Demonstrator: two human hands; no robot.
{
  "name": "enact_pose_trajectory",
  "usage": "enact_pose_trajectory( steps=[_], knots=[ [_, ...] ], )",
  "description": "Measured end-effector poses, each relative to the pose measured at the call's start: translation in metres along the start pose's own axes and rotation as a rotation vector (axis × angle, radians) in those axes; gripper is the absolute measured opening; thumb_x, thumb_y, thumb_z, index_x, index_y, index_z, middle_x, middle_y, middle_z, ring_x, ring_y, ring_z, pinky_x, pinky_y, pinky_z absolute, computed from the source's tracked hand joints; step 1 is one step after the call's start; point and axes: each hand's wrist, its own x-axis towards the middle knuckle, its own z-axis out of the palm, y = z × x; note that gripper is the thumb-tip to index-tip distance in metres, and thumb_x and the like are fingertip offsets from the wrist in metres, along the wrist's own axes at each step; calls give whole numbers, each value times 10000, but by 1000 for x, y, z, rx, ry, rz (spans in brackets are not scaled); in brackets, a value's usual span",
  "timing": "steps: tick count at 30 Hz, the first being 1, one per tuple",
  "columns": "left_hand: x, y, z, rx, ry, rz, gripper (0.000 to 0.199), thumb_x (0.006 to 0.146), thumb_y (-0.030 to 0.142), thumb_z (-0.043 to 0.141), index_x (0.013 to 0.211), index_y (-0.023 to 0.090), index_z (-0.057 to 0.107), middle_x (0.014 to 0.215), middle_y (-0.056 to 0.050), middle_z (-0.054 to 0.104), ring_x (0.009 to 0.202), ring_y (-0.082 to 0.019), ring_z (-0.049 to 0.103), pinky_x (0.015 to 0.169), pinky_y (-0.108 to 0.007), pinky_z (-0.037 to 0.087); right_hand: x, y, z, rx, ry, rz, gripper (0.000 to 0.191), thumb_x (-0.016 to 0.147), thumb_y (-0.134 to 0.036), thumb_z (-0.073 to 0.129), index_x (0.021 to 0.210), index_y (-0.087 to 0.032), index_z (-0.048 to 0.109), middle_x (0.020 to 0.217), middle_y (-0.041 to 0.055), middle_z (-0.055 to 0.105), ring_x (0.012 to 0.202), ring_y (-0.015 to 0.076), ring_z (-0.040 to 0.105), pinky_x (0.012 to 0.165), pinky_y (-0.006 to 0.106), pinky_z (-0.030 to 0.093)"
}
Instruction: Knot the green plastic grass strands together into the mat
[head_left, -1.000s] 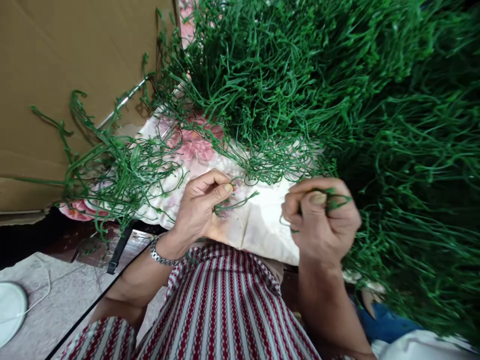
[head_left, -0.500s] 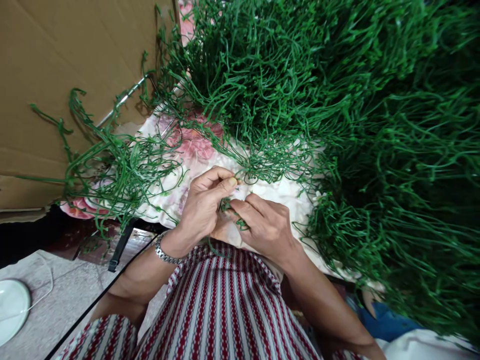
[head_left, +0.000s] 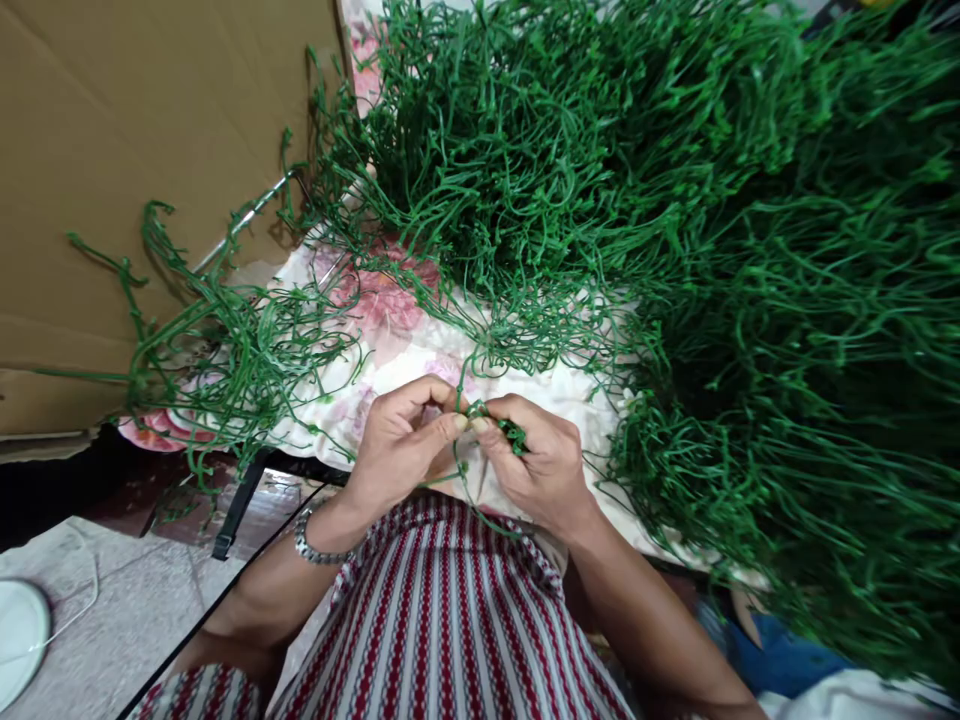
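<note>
My left hand (head_left: pixel 401 440) is closed, thumb and forefinger pinching a thin green stem (head_left: pixel 463 480) that hangs down towards my lap. Tip to tip with it, my right hand (head_left: pixel 541 462) is closed too, its thumb and forefinger at the same stem. A small bunch of green sprigs (head_left: pixel 513 436) shows between the right fingers; how many pieces it has is hidden. Both hands are over the near edge of a flowered cloth (head_left: pixel 555 392). Beyond them lies a large heap of long green stems (head_left: pixel 570 190), thin, curled and branched at the ends.
A smaller pile of green stems (head_left: pixel 259 345) lies on the left. Behind it stands a cardboard sheet (head_left: pixel 165 110) with a metal rod (head_left: pixel 244 220) leaning near it. A black strap (head_left: pixel 240 505) hangs at the table edge. At lower left is a white round object (head_left: pixel 19 630) with a cord.
My hands have come together and a little nearer to me, fingertips now meeting. A long stem now runs vertically between them, and the green sprigs show in the right fingers. The view has shifted slightly.
</note>
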Motion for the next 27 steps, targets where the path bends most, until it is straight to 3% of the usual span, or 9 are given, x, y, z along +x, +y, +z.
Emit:
enact_pose_trajectory(
  steps=[4, 7, 10, 12, 15, 18, 22, 27],
  knots=[
    [3, 3, -1, 369, 127, 330, 65, 713, 100, 591, 706, 164, 582, 761, -14, 516, 767, -130, 506, 671, -236, 392, 2, -1, -1, -13, -80, -5, 75, 836, -185, 500, 768, -159, 517, 613, -23, 519, 520, 61, 456, 497, 178, 348],
    [2, 8, -1, 576, 121, 417, 89, 720, 80, 556, 723, 167, 577, 729, -10, 528, 732, -131, 502, 681, -247, 390, 4, -3, -4, -31, -138, 25, 161, 843, -213, 485, 690, -161, 491, 552, -42, 455, 488, 58, 416, 481, 180, 323],
    [0, 14, -4, 502, 51, 282, 64, 734, 110, 547, 714, 168, 564, 708, -8, 551, 690, -126, 501, 653, -237, 388, 6, -3, -7, -9, -151, 66, 141, 844, -230, 487, 724, -160, 504, 568, -40, 477, 499, 60, 441, 494, 175, 344],
    [-1, 16, -7, 380, 4, 138, 42, 731, 131, 556, 702, 161, 558, 691, -4, 559, 641, -114, 489, 597, -217, 375, 6, -3, -8, 13, -140, 79, 102, 836, -242, 506, 871, -148, 527, 664, -16, 553, 553, 68, 501, 535, 177, 387],
    [-1, 16, -8, 226, -59, -25, 35, 720, 127, 561, 694, 147, 547, 657, 9, 542, 583, -91, 463, 550, -192, 358, 6, -2, -7, 79, -144, 32, 271, 825, -237, 535, 1073, -137, 490, 834, 28, 624, 667, 82, 578, 609, 178, 438],
    [-2, 13, -5, 110, -56, -58, 51, 720, 117, 560, 696, 144, 524, 649, 17, 517, 579, -77, 463, 557, -178, 372, 5, 0, -4, 136, -113, -28, 186, 821, -181, 540, 1004, -143, 535, 837, 31, 646, 740, 88, 606, 656, 170, 453],
    [-3, 12, 0, 45, -54, -102, 50, 759, 125, 510, 738, 164, 487, 594, 49, 449, 489, -49, 405, 481, -155, 329, 3, 3, -3, 55, -53, -41, 40, 825, -176, 521, 843, -147, 541, 695, 4, 598, 613, 78, 557, 567, 169, 420],
    [3, 19, -3, 164, -190, -111, 57, 744, 154, 523, 695, 145, 494, 594, 43, 414, 520, -53, 369, 476, -155, 291, 0, 7, -10, -203, -167, -138, 41, 806, -155, 466, 808, -152, 507, 668, 17, 570, 603, 107, 528, 545, 201, 400]
  ],
)
